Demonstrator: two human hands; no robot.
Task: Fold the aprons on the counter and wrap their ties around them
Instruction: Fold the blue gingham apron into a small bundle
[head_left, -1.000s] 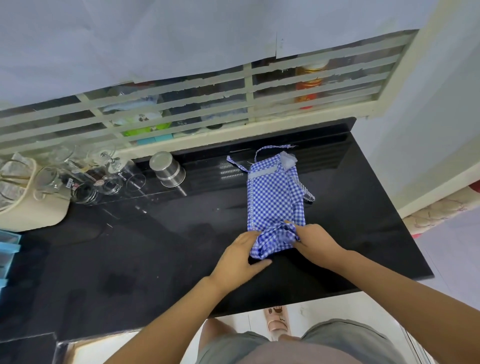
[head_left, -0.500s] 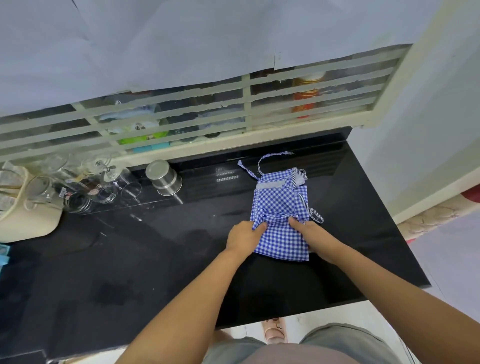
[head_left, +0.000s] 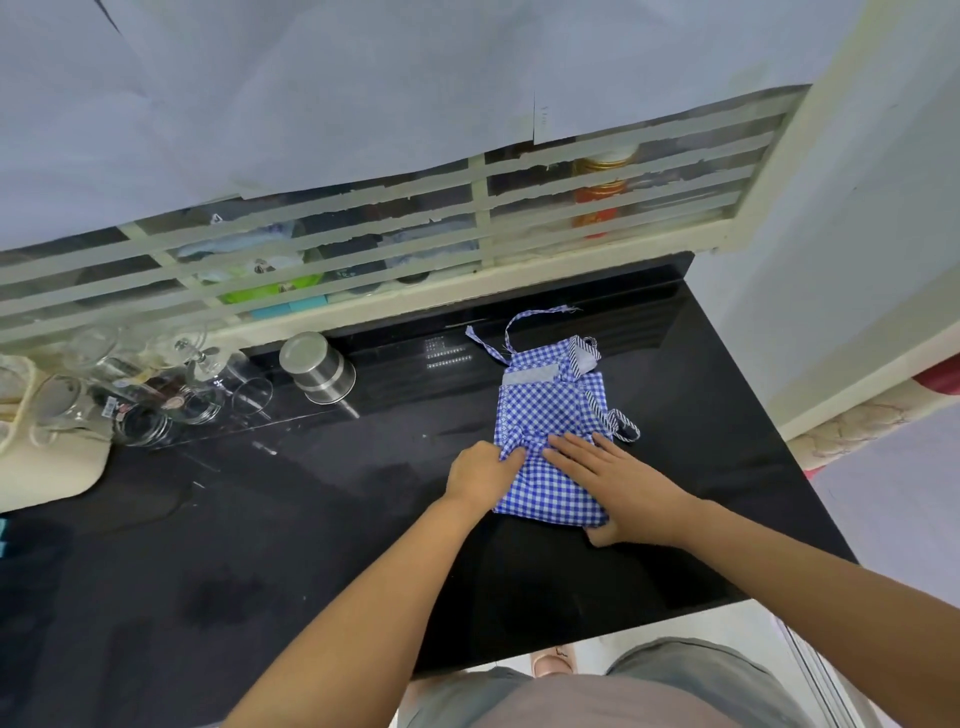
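Observation:
A blue and white checked apron (head_left: 549, 410) lies folded into a narrow strip on the black counter (head_left: 311, 519), its near end doubled over onto the middle. Thin checked ties (head_left: 511, 332) loop out at its far end, and a striped tie (head_left: 618, 423) curls off its right side. My left hand (head_left: 480, 475) pinches the folded edge at the apron's left side. My right hand (head_left: 621, 486) lies flat with straight fingers on the folded part, thumb at its near edge.
A steel cup (head_left: 318, 368) stands upside down left of the apron. Several glasses (head_left: 150, 405) lie at the far left beside a cream rack (head_left: 47, 457). A barred window (head_left: 415, 223) runs behind the counter. The counter's front edge is just under my arms.
The apron's near end went from bunched in both hands to folded over toward the far end. My right hand has flattened on top of the fold.

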